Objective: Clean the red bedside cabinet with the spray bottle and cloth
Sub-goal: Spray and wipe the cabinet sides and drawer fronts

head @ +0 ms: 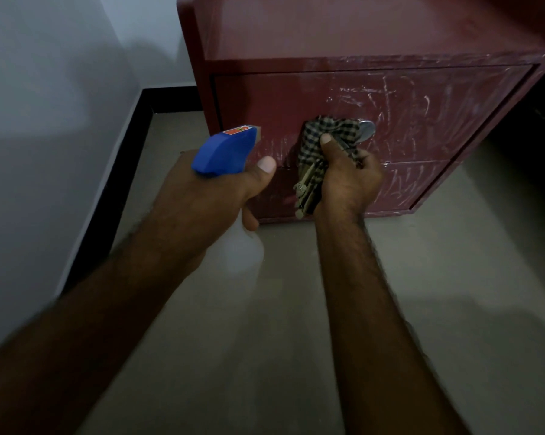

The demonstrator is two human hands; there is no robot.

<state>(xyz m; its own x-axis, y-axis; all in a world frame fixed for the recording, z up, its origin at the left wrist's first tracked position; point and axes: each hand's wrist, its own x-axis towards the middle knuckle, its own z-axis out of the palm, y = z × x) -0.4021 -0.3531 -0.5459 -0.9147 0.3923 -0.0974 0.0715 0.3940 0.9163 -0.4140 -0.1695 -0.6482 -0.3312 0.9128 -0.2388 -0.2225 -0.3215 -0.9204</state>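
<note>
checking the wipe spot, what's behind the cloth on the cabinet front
A silver handle pokes out past the cloth, which the right hand grips at the red cabinet door. The rest of the handle is covered.

The left hand (208, 189) grips the spray bottle (224, 149); the right hand (346, 177) presses, apparently, the cloth (324, 142) against the cabinet (421, 120).

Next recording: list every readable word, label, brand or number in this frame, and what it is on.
Orange sticker on the blue head of the spray bottle: print too small and blurred to read.
White marks on the red cabinet front: smears or scratches, no letters.
No other text in view.
</note>
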